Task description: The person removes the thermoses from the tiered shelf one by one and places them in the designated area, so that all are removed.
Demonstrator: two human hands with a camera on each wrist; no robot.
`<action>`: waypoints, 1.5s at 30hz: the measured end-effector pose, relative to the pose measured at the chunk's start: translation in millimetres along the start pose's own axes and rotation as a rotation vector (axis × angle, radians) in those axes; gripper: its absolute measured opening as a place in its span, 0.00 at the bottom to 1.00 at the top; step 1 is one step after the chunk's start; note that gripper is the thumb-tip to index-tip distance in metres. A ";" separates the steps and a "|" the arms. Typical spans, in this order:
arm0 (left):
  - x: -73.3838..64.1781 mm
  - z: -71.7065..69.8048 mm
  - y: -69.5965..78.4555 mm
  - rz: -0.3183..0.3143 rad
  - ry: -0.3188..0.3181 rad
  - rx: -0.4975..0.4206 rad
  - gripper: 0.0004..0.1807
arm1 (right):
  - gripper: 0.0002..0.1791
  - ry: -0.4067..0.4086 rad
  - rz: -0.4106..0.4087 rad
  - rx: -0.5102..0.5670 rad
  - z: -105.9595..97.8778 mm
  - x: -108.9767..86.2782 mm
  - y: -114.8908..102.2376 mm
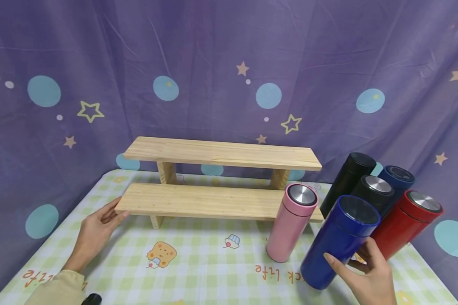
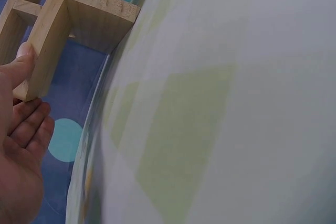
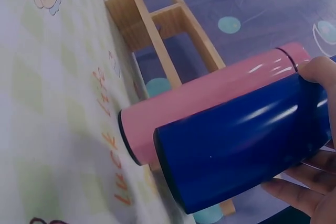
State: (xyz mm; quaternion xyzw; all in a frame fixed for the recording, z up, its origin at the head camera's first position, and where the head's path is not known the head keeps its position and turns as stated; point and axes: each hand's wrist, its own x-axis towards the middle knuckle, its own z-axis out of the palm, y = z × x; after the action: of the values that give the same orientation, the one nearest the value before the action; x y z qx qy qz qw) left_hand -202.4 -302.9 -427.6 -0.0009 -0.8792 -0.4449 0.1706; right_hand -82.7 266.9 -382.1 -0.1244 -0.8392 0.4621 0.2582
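A two-tier wooden shelf (image 1: 213,201) stands on the table. My left hand (image 1: 95,233) holds the left end of its lower board, thumb on one side and fingers on the other, as the left wrist view (image 2: 23,145) confirms. In my right hand (image 1: 370,275) is a glossy blue thermos (image 1: 337,241), gripped by thumb and fingers around its side; I cannot tell whether its base touches the cloth. Just left of it a pink thermos (image 1: 290,228) with a steel-topped lid stands upright, in front of the shelf's right end.
Behind the blue thermos are a red thermos (image 1: 408,220), a tall black one (image 1: 343,182), a black one with a silver lid top (image 1: 374,188) and a dark blue one (image 1: 398,178). A checked cloth (image 1: 198,262) covers the table. A purple curtain (image 1: 213,42) hangs behind.
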 end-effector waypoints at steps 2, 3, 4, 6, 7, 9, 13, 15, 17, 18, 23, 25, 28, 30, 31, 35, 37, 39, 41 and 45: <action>0.1 -0.2 0.2 -0.004 -0.002 -0.003 0.40 | 0.40 -0.010 -0.005 -0.002 -0.7 -1.1 -2.3; 0.3 -0.3 0.2 -0.005 -0.004 -0.006 0.40 | 0.41 -0.011 -0.012 0.001 -1.1 -2.0 -3.6; 0.4 -0.3 0.1 -0.003 -0.003 -0.007 0.40 | 0.41 -0.011 -0.012 0.002 -1.5 -3.1 -5.1; 0.5 -0.3 -0.2 0.002 -0.004 -0.009 0.40 | 0.41 -0.014 -0.018 0.012 -1.5 -5.6 -8.4; 0.6 -0.3 -0.5 0.005 -0.003 -0.009 0.40 | 0.42 -0.019 -0.022 0.017 -1.5 -7.0 -9.8; 0.8 -0.1 -1.0 0.011 0.000 -0.011 0.39 | 0.43 -0.029 -0.025 0.032 -1.2 -9.7 -12.9; 0.6 0.4 -1.7 0.022 0.009 -0.007 0.39 | 0.45 -0.050 -0.030 0.059 0.6 -14.8 -19.5; 0.4 0.5 -1.7 0.024 0.012 -0.006 0.39 | 0.45 -0.057 -0.040 0.080 2.2 -17.5 -23.2; 0.3 0.5 -1.2 0.023 0.011 -0.008 0.39 | 0.45 -0.064 -0.062 0.102 4.1 -20.3 -27.7; 0.4 0.5 -0.9 0.020 0.010 -0.008 0.39 | 0.45 -0.068 -0.076 0.116 5.0 -22.0 -29.9; 0.3 -0.1 0.7 0.002 0.001 -0.014 0.40 | 0.45 -0.102 -0.120 0.160 9.5 -27.6 -39.3; 0.3 -0.4 1.0 -0.002 -0.004 -0.015 0.40 | 0.45 -0.123 -0.123 0.169 11.4 -28.4 -43.0; 0.3 -0.7 1.0 -0.011 -0.011 -0.011 0.40 | 0.46 -0.152 -0.137 0.183 13.9 -29.2 -50.0; 0.5 -0.9 0.8 -0.014 -0.016 -0.012 0.41 | 0.46 -0.164 -0.161 0.201 15.4 -29.7 -55.8; 0.6 -0.8 0.8 -0.013 -0.016 -0.011 0.41 | 0.46 -0.169 -0.174 0.209 16.1 -29.9 -58.6; 0.9 -0.7 0.7 -0.002 -0.012 -0.007 0.41 | 0.46 -0.190 -0.235 0.226 18.8 -28.6 -69.7; 0.9 -0.8 0.8 0.000 -0.009 -0.004 0.40 | 0.46 -0.215 -0.266 0.240 20.2 -26.5 -75.7; 0.8 -0.9 1.0 -0.003 -0.009 -0.006 0.40 | 0.46 -0.242 -0.303 0.259 21.5 -24.5 -81.8; 0.6 -0.8 1.2 -0.005 -0.009 -0.007 0.41 | 0.47 -0.267 -0.334 0.272 23.0 -22.1 -87.6; 0.3 -0.4 1.3 0.001 -0.007 -0.010 0.40 | 0.48 -0.292 -0.388 0.290 26.3 -17.1 -98.1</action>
State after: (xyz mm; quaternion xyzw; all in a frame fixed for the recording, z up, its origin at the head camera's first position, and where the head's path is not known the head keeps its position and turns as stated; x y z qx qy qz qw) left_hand -202.3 -302.5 -426.2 -0.0039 -0.8775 -0.4493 0.1676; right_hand -79.9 187.4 -316.7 0.1446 -0.8007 0.5325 0.2332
